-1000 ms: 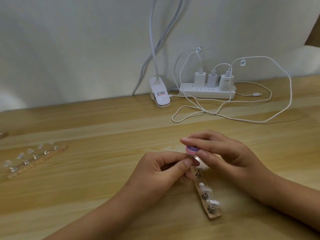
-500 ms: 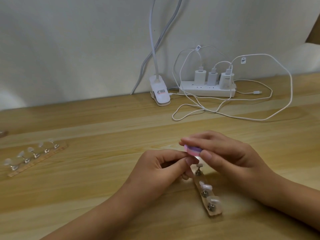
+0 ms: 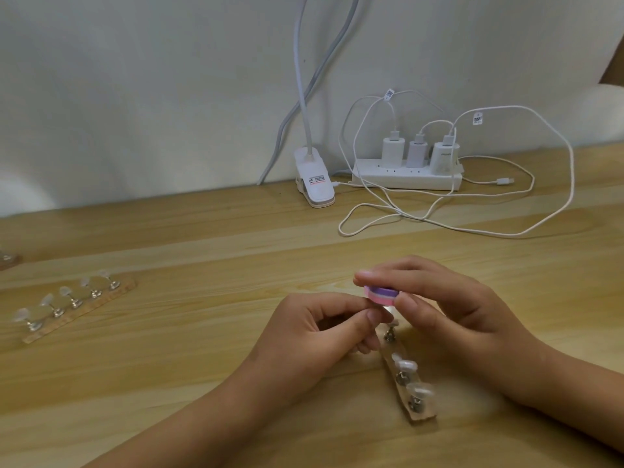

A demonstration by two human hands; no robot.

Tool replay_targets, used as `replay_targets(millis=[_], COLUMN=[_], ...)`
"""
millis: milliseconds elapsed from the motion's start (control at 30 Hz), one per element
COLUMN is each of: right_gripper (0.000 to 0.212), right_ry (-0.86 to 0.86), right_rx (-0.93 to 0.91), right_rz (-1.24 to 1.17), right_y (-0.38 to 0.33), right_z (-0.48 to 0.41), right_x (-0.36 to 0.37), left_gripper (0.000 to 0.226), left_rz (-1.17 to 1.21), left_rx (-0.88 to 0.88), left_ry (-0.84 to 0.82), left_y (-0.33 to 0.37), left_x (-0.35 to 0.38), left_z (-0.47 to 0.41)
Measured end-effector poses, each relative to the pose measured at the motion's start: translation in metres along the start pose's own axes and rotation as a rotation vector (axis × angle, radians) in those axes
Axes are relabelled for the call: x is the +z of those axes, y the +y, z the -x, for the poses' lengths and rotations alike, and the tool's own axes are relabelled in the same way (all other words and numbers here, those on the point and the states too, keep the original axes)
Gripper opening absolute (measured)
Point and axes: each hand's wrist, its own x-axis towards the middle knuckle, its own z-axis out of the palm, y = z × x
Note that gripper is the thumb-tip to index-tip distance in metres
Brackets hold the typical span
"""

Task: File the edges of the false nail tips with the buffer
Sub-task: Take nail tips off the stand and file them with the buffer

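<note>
My right hand pinches a small pink and purple buffer between thumb and fingers, just above a clear false nail tip at the far end of a wooden holder strip. My left hand pinches that tip or its metal stand from the left; the tip itself is mostly hidden by my fingers. Two more clear tips stand on pegs along the strip's near part. A second strip with several clear tips lies at the left of the wooden table.
A white power strip with three chargers and looping white cables sits at the back by the wall. A white clip lamp base stands beside it. A small object shows at the far left edge.
The buffer in my right hand has shifted slightly back and forth over the tip; my left hand keeps its pinch. The view moved a little.
</note>
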Motion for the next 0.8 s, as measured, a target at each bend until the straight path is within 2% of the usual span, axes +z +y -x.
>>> replay_targets(millis=[133, 600, 733, 800], right_gripper=[0.028, 0.025, 0.031, 0.027], right_ry=[0.032, 0.103, 0.116, 0.114], right_rx=[0.074, -0.004, -0.025, -0.034], right_rz=[-0.054, -0.060, -0.076, -0.068], right_y=[0.0010, 0.0012, 0.0001, 0.0008], right_z=[0.0004, 0.0012, 0.0005, 0.0001], right_x=[-0.0004, -0.0003, -0.0001, 0.0002], left_gripper=[0.014, 0.016, 0.023, 0.030], left_rz=[-0.009, 0.076, 0.104, 0.118], left_rx=[0.019, -0.075, -0.070, -0.050], left_ry=[0.005, 0.028, 0.022, 0.021], left_y=[0.0011, -0.0021, -0.0030, -0.0022], left_x=[0.0001, -0.0013, -0.0011, -0.0010], left_z=[0.0000, -0.0034, -0.0036, -0.0036])
